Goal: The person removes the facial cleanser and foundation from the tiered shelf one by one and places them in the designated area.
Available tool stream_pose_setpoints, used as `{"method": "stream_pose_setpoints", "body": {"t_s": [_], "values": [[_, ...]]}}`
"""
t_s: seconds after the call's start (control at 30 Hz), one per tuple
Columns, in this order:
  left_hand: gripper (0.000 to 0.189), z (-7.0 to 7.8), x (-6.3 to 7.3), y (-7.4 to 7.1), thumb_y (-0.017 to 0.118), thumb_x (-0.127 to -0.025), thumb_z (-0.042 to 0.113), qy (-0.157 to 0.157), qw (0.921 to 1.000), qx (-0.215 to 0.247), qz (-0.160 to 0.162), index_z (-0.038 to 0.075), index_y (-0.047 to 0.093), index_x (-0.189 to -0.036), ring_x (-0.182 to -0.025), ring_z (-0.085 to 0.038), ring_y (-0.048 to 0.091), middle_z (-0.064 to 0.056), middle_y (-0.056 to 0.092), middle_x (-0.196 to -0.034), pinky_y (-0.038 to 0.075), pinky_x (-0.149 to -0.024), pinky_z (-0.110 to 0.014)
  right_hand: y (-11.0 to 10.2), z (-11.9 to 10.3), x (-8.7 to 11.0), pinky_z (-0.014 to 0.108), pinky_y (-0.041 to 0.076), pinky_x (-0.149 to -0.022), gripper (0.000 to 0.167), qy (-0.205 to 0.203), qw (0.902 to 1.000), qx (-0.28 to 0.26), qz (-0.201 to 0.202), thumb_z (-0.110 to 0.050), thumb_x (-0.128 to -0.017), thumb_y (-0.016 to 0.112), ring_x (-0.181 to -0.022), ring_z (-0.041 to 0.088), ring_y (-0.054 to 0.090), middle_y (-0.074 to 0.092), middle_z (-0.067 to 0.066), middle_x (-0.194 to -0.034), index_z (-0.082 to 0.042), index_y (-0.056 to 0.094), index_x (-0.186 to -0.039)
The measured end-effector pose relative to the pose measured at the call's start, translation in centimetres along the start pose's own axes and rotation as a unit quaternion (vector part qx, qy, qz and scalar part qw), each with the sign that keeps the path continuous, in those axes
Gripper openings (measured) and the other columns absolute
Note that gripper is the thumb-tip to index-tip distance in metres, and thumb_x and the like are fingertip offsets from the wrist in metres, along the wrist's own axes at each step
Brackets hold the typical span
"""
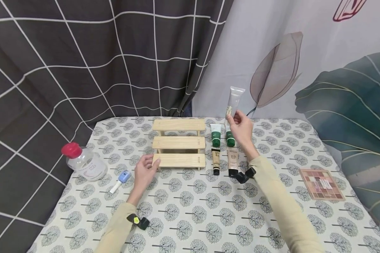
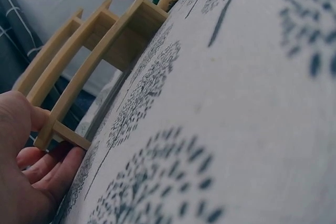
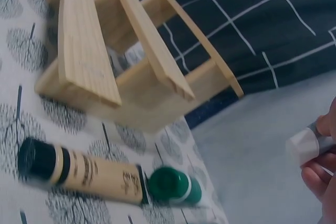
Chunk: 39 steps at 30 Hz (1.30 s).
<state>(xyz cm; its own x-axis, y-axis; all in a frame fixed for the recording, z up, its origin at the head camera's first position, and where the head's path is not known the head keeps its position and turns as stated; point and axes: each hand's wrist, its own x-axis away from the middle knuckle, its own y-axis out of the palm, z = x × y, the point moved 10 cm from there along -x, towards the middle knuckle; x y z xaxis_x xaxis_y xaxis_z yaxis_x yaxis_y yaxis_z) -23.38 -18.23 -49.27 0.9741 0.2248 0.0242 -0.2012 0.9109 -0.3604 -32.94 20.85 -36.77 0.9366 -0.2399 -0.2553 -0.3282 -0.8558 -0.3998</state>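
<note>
My left hand (image 1: 144, 173) grips the left end of the lowest step of a three-step wooden display stand (image 1: 178, 142). In the left wrist view, the thumb lies at the top of the board (image 2: 89, 72) and the fingers reach underneath. Raised behind the stand's right side, my right hand (image 1: 242, 130) pinches a silver-grey squeeze tube (image 1: 235, 96), its flat end up. The tube's white cap (image 3: 304, 148) points downward. Below that hand lie two green-and-white tubes (image 1: 216, 135), one partly covered by it. Nearer me are a tan tube with a black cap (image 1: 216, 162) and a beige BB tube (image 1: 232, 159).
At the left stand a clear bottle with a red pump top (image 1: 90, 165) and a small blue-and-white item (image 1: 120, 181). An eyeshadow palette (image 1: 322, 184) lies at the right. Curtains (image 1: 139, 63) hang behind the tree-patterned tablecloth (image 1: 196, 218).
</note>
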Motion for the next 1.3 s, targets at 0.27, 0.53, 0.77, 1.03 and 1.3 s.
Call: {"method": "stream_pose_setpoints", "body": {"t_s": [0.27,0.53,0.77,1.03,1.3], "values": [[0.046,-0.2,-0.1,0.0,0.073,-0.094,0.025,-0.003,1.0000,0.000,-0.001,0.004,0.058,-0.131,-0.102,-0.032,0.070,-0.021,0.070,-0.118,0.057,-0.073,-0.014,-1.9,2.3,-0.1,0.029,0.058,-0.089,0.042,0.041,0.9985,0.033,-0.018,-0.022,-0.100,0.063,-0.106,0.028,0.065,0.068,0.022,-0.122,0.002,0.058,-0.134],[0.046,-0.1,-0.2,0.1,0.073,-0.094,0.024,-0.002,1.0000,-0.001,-0.002,0.003,0.058,-0.132,-0.104,-0.032,0.070,-0.021,0.070,-0.120,0.056,-0.074,-0.013,-3.6,4.8,0.1,0.020,0.058,-0.080,0.043,0.071,0.9955,0.058,-0.025,-0.025,-0.099,0.065,-0.107,0.032,0.066,0.067,0.024,-0.124,0.003,0.060,-0.131],[0.045,-0.1,-0.1,0.1,0.073,-0.094,0.023,-0.001,1.0000,-0.003,-0.001,0.003,0.057,-0.131,-0.103,-0.032,0.070,-0.021,0.070,-0.119,0.056,-0.073,-0.011,-4.5,6.8,0.4,0.018,0.051,-0.069,0.044,0.082,0.9910,0.100,-0.036,-0.027,-0.099,0.064,-0.095,0.026,0.063,0.067,0.022,-0.115,0.003,0.061,-0.130],[0.046,-0.2,-0.1,0.0,0.073,-0.094,0.023,-0.005,1.0000,-0.002,-0.002,0.004,0.057,-0.132,-0.104,-0.031,0.070,-0.021,0.070,-0.120,0.057,-0.075,-0.014,-4.8,8.6,0.7,0.018,0.050,-0.065,0.047,0.096,0.9831,0.144,-0.058,-0.028,-0.099,0.065,-0.085,0.025,0.065,0.069,0.027,-0.112,0.009,0.061,-0.128],[0.046,-0.1,-0.1,0.1,0.073,-0.094,0.023,-0.002,1.0000,0.004,-0.003,0.003,0.057,-0.132,-0.105,-0.031,0.069,-0.021,0.070,-0.120,0.057,-0.080,-0.015,-5.0,10.3,0.8,0.033,0.059,-0.074,0.044,0.118,0.9756,0.175,-0.059,-0.028,-0.098,0.066,-0.090,0.035,0.069,0.070,0.030,-0.112,0.009,0.063,-0.122]]}}
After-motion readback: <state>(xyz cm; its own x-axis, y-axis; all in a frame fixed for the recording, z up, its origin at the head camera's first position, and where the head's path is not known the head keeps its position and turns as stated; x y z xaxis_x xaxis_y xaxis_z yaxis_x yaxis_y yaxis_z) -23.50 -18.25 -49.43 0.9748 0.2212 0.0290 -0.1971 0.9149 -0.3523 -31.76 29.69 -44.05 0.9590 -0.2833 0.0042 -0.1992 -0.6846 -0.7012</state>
